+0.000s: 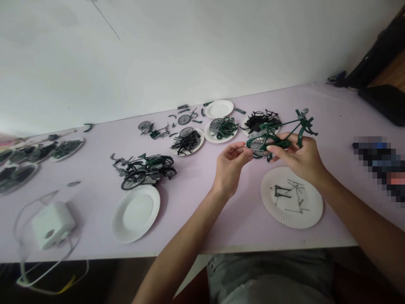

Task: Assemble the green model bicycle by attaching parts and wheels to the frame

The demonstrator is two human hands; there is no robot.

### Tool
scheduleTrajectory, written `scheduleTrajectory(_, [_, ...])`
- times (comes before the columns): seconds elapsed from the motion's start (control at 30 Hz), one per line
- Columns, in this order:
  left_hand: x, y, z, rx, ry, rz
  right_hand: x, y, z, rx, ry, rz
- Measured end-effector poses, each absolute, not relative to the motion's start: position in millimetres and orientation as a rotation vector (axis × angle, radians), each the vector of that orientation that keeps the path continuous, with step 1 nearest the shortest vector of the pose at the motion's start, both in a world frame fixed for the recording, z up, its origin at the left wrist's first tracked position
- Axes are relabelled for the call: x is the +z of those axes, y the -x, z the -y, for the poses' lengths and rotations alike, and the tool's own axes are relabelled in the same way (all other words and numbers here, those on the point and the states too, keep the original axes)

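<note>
A green model bicycle (278, 134) is held up above the table, its handlebar end to the right and a spoked wheel at the left. My right hand (300, 158) grips the frame from below with thumb and fingers. At the rear wheel, my left hand (232, 162) pinches the wheel's edge between thumb and fingertips. Below them lies a paper plate (272, 211) with thin dark wire-like parts (294, 196). Behind the bicycle, another plate carries a heap of black parts (261, 120).
Several assembled model bicycles (145, 169) stand left of centre, behind a bare paper plate (136, 215). Farther back are plates with green parts (226, 128) and black parts (186, 141), plus loose wheels (184, 119). A white adapter (53, 223) with cables sits at the left.
</note>
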State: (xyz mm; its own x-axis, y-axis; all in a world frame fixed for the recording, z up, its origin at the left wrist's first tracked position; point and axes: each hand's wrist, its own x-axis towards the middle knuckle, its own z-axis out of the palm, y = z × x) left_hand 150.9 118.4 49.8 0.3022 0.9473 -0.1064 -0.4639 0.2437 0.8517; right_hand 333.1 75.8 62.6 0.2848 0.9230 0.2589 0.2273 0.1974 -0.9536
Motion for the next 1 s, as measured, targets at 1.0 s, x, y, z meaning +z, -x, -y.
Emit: scheduleTrajectory(1.0, [43.1,-150.4,-123.7,1.12,-0.959,-0.705,58.1,-337.2,-77.8,0.68,1.344,1.238])
